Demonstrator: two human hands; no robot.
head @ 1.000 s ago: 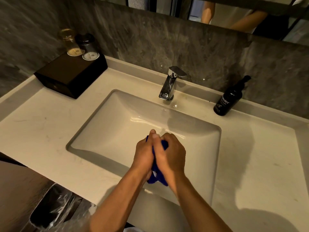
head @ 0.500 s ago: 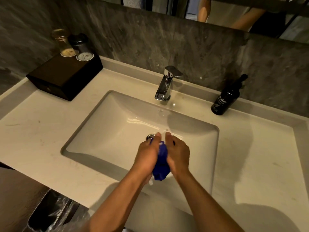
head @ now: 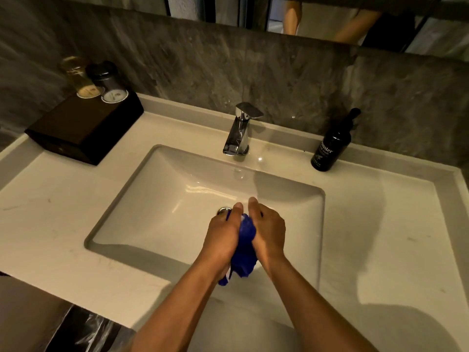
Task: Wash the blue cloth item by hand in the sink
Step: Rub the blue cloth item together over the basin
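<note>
A bunched blue cloth [head: 245, 246] is squeezed between both my hands over the near half of the white sink [head: 157, 204]. My left hand [head: 222, 236] grips its left side and my right hand [head: 269, 231] grips its right side, thumbs pointing away from me. A tail of the cloth hangs down below my wrists. The drain [head: 223, 210] shows just beyond my left thumb. No water runs from the chrome tap [head: 241, 130].
A black pump bottle [head: 331, 148] stands on the counter right of the tap. At the back left a dark box [head: 83, 128] carries two upturned glasses [head: 106, 82]. A lined bin [head: 86, 329] sits below the counter's front left edge.
My hands have shifted on the cloth, sliding against each other and parting a little, so more blue shows between them. The view moved slightly.
</note>
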